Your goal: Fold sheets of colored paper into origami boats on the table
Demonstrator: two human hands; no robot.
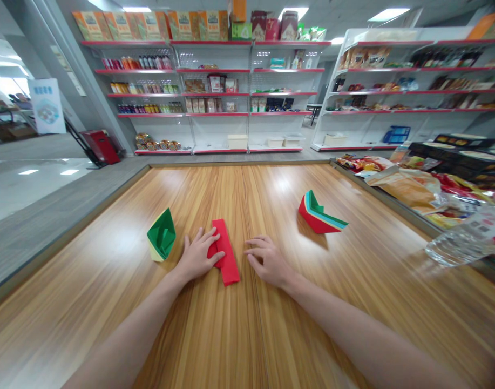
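Observation:
A folded piece of red paper (228,258) lies on the wooden table, its long strip running away from me. My left hand (199,253) rests on its left side with the fingers spread, pressing it from above. To the right of the paper, my right hand (267,260) hovers or rests close to the tabletop, fingers apart and holding nothing. Left of my left hand stands a green and yellow folded paper boat (162,237). Farther off on the right sits another paper boat (320,216), layered in red, blue, pale and green.
Packaged snacks (417,189) and black boxes (461,156) are heaped beyond the table's right edge. A clear plastic bottle (461,240) lies at that edge. Stocked shelves (215,70) stand behind the table (271,335); a red hand truck (101,147) is at the back left.

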